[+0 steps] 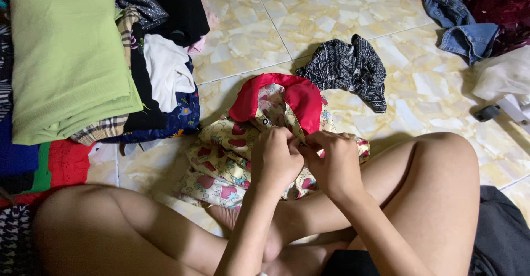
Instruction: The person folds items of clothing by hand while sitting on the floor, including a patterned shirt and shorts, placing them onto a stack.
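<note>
Centrally, the left hand (279,157) and right hand (334,163) meet, fingers pinching the printed garment (221,160); its red collar (292,96) points toward upper frame, equally near both hands.

left hand (279,157) and right hand (334,163) side by side, touching, fingers curled and pinching, forearms angled in from near edge

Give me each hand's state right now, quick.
Left hand: closed, pinching the yellow patterned garment with the red collar.
Right hand: closed, pinching the same garment right beside the left.
</note>
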